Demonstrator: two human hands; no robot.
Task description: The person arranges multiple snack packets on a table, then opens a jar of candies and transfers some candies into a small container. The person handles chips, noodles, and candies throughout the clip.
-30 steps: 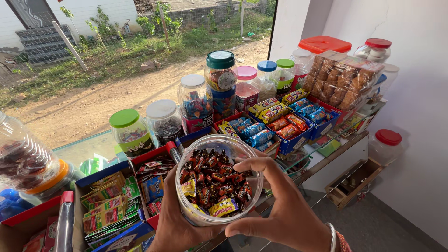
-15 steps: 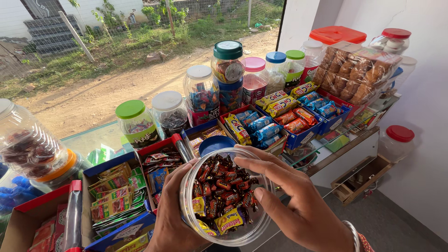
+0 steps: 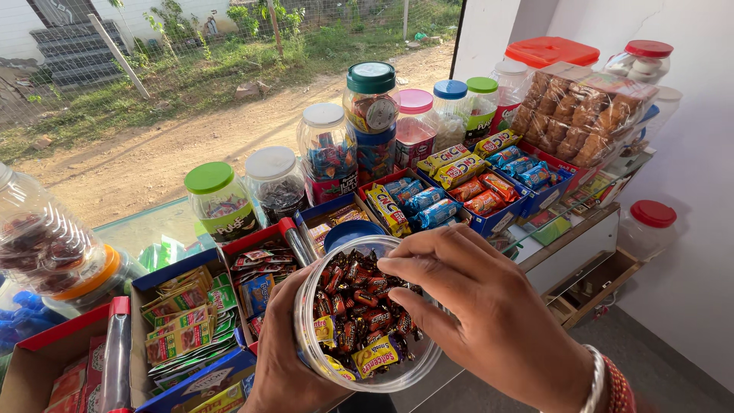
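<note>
- Your left hand (image 3: 287, 359) cups the open candy jar (image 3: 359, 313) from below.
- Your right hand (image 3: 482, 313), fingers bent together, reaches into it; no candy is out yet.
- The blue lid (image 3: 352, 232) lies behind.

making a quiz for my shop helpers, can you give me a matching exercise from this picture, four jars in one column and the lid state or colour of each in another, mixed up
Column one
1. the jar of wrapped candies that the left hand holds
2. the tall jar stacked on another jar
3. the jar on the low shelf by the wall
4. the jar nearest the tilted jar at the left edge

Column two
A. light green lid
B. red lid
C. no lid on, right hand at its mouth
D. dark green lid

Pairs: 1-C, 2-D, 3-B, 4-A
</note>
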